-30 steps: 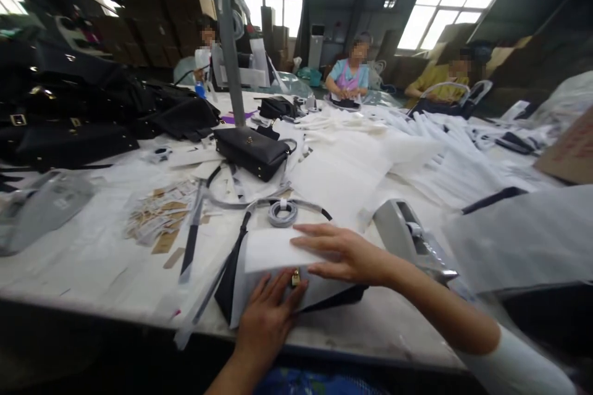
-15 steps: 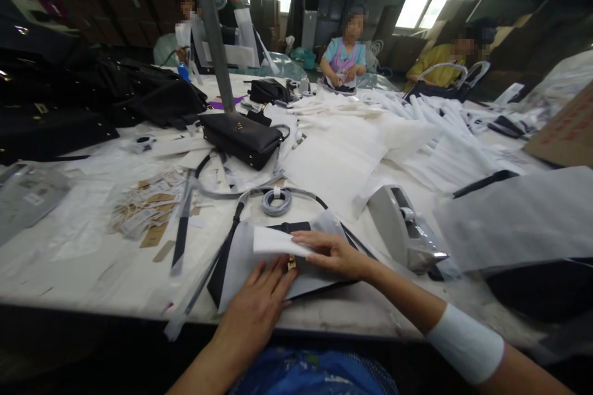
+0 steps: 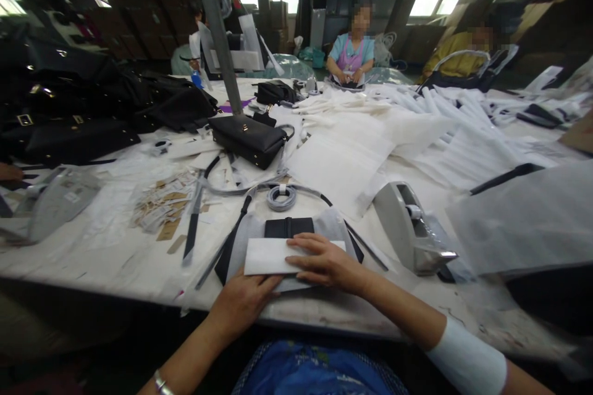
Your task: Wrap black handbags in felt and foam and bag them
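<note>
A black handbag [image 3: 227, 254] lies in front of me, its front wrapped in pale sheeting and a dark flap strap [image 3: 296, 226] showing near its top. Across the front rests a folded white foam strip [image 3: 266, 253], which hides the gold clasp. My right hand [image 3: 327, 264] lies on the strip with fingers stretched out. At the strip's lower left edge is my left hand [image 3: 245, 299], fingers extended against the bag; some fingertips are hidden. Behind the bag sits a coil of grey wrapped strap [image 3: 281, 197].
A grey tape dispenser [image 3: 398, 222] stands on the right. Paper tags [image 3: 167, 207] are heaped to the left. Another black handbag [image 3: 248, 136] lies beyond, near a metal post [image 3: 225, 43]. White foam sheets [image 3: 343, 148] cover the table's middle. Other people work across the table.
The raised foam strip has come down flat over the clasp. My right hand has gone from gripping the strip to lying on it. My left hand has shifted left and towards me.
</note>
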`<state>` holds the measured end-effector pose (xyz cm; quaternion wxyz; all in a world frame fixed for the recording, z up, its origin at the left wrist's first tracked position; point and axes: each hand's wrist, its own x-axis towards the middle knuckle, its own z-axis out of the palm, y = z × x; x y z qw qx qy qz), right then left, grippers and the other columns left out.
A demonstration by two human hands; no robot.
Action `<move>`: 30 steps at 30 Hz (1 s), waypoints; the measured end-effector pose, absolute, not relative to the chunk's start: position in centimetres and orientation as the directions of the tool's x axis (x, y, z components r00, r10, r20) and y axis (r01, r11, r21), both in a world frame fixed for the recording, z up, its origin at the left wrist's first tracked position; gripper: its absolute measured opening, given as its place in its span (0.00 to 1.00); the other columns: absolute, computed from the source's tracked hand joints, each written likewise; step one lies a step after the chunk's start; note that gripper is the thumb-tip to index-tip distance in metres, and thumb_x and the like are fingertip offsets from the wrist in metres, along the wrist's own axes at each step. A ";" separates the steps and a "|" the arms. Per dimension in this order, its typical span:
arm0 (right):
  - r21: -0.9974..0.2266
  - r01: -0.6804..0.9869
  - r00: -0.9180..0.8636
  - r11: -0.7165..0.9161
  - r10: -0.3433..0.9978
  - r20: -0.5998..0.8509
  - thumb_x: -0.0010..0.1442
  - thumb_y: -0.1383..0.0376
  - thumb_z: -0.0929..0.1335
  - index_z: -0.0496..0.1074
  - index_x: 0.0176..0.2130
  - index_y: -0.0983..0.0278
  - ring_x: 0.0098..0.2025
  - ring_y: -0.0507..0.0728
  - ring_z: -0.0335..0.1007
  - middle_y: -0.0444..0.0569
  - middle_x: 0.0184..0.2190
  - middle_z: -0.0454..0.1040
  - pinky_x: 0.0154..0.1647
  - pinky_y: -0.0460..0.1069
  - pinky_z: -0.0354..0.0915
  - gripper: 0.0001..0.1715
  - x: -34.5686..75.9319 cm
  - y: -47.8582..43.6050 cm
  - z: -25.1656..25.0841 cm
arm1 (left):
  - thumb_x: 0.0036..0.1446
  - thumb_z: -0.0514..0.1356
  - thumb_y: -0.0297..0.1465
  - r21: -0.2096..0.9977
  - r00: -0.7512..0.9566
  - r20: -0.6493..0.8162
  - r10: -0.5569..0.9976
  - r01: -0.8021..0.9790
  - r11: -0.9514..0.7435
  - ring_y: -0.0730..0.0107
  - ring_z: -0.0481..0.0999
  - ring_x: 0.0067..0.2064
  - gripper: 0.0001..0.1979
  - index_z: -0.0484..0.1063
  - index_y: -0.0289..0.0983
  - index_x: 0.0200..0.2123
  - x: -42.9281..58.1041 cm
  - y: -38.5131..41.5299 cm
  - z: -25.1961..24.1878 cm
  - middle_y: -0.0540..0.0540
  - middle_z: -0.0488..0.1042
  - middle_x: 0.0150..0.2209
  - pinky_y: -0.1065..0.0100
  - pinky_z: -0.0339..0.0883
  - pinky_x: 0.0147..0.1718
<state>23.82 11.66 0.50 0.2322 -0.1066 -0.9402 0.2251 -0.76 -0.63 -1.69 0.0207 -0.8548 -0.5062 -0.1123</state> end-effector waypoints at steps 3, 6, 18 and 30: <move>-0.383 0.097 -0.869 0.919 0.266 0.418 0.67 0.59 0.67 0.74 0.55 0.63 0.65 0.64 0.55 0.57 0.60 0.68 0.63 0.60 0.60 0.20 23.8 11.5 0.5 | 0.63 0.61 0.33 0.059 0.463 0.224 0.858 0.872 -0.486 0.59 0.78 0.45 0.18 0.71 0.46 0.56 -0.6 -0.7 -1.5 0.45 0.79 0.42 0.58 0.74 0.46; -0.330 0.084 -0.864 0.940 0.233 0.446 0.67 0.60 0.66 0.75 0.53 0.62 0.64 0.64 0.57 0.55 0.59 0.70 0.61 0.60 0.62 0.17 23.9 11.3 0.4 | 0.61 0.62 0.32 0.035 0.472 0.245 0.847 0.869 -0.494 0.56 0.77 0.49 0.19 0.71 0.46 0.55 -0.7 -0.7 -1.6 0.45 0.78 0.47 0.57 0.75 0.47; -0.200 0.114 -0.902 0.973 0.186 0.390 0.70 0.58 0.64 0.73 0.53 0.59 0.65 0.65 0.59 0.50 0.57 0.73 0.60 0.62 0.62 0.17 23.7 11.1 0.9 | 0.60 0.62 0.32 -0.037 0.491 0.275 0.827 0.865 -0.501 0.56 0.79 0.48 0.19 0.72 0.48 0.54 -0.9 -0.8 -1.8 0.47 0.79 0.48 0.58 0.76 0.46; -0.090 0.111 -0.967 0.990 0.128 0.221 0.71 0.62 0.61 0.72 0.52 0.60 0.59 0.62 0.65 0.45 0.57 0.73 0.57 0.57 0.63 0.14 22.1 10.8 3.6 | 0.64 0.53 0.29 -0.053 0.491 0.310 0.814 0.864 -0.501 0.59 0.80 0.47 0.18 0.73 0.48 0.53 -1.2 -0.9 -3.1 0.47 0.80 0.46 0.61 0.75 0.46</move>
